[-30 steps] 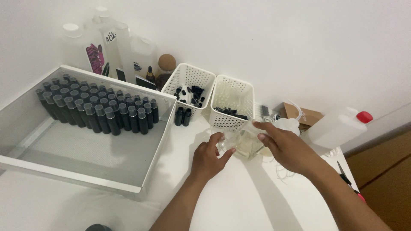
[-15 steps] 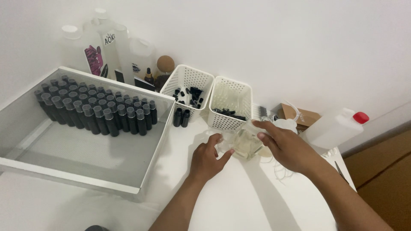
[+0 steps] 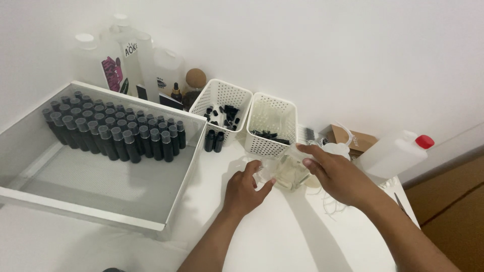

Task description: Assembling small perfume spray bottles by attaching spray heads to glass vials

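White table (image 3: 282, 242), left hand (image 3: 244, 191) pinching small clear vial (image 3: 263, 172), right hand (image 3: 339, 174) gripping glass beaker (image 3: 291, 174) beside.

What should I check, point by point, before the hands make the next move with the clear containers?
1. Left hand has hold of the small clear container: ok, fingers curl around it.
2. Right hand steadies the clear jar: ok, fingers rest on its top.
3. Jar stands upright on the white table: cannot tell, the hands hide part of it.
4. The two loose dark bottles are apart from the hands: ok.
5. White baskets stand close behind the hands: not ok, little room.
6. Liquid level in the jar: cannot tell.
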